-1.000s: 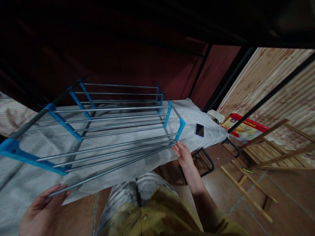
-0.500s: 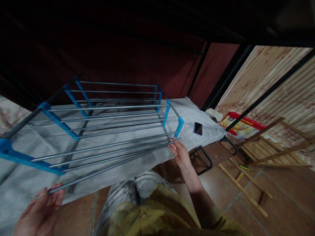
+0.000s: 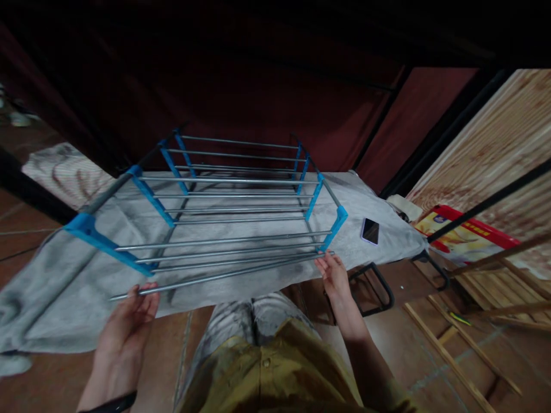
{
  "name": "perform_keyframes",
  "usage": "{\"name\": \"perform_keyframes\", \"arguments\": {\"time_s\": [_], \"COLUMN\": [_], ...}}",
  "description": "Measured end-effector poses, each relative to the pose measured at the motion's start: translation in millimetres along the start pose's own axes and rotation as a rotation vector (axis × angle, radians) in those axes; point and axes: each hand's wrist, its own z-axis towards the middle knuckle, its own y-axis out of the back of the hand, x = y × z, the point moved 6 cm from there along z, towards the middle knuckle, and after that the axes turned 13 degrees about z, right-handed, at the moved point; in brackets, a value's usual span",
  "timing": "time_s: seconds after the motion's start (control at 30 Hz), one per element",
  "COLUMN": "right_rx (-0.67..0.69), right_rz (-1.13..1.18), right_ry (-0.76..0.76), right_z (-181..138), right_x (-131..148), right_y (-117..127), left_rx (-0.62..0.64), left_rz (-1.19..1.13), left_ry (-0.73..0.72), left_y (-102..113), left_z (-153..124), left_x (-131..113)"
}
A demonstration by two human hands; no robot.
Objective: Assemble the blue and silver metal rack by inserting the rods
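A rack of grey metal rods [image 3: 235,198] with blue plastic side brackets [image 3: 103,244] lies on a grey cloth [image 3: 64,289]. A loose grey metal rod [image 3: 224,275] runs across the rack's near edge. My left hand [image 3: 129,321] grips the rod's left end between fingers and thumb. My right hand [image 3: 333,274] holds the rod's right end just below the near right blue bracket [image 3: 336,225]. The rod slants, its left end lower and nearer to me.
A phone [image 3: 371,230] lies on the cloth right of the rack. A red and yellow box [image 3: 467,241] and wooden frames [image 3: 486,287] stand on the tiled floor at right. A black metal frame [image 3: 373,287] pokes out under the cloth. Dark red fabric hangs behind.
The view has swung left, so the rack and cloth sit further right in the frame. My left hand has come up and closed on the rod's left end; my right hand keeps its end.
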Motion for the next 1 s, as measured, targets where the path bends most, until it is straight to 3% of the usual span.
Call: {"name": "perform_keyframes", "arguments": {"time_s": [0.07,0.3,0.47,0.73,0.87,1.0], "right_rx": [-0.030,-0.039,-0.062,-0.130,-0.117,-0.005], "right_rz": [-0.033,-0.141,-0.160,-0.138,-0.137,-0.127], "right_ry": [0.007,0.010,-0.019,-0.033,-0.039,-0.043], "right_z": [1.9,13.8,18.6,26.7,24.4,13.5], "right_x": [-1.7,-11.6,-19.5,-25.6,-25.0,-21.5], "right_y": [11.6,49.1,62.7,79.2,75.9,50.9], "left_rx": [0.008,0.114,0.220,0.270,0.259,0.234], "left_rz": [-0.091,-0.193,-0.201,-0.190,-0.194,-0.169], "left_ry": [0.060,0.011,-0.014,-0.052,-0.052,-0.060], "left_y": [-14.0,-34.5,-53.9,-75.9,-78.5,-77.0], "left_z": [-13.1,-27.6,-42.1,-66.7,-69.9,-65.2], "left_x": [2.2,16.4,21.6,17.7,16.3,15.4]}}
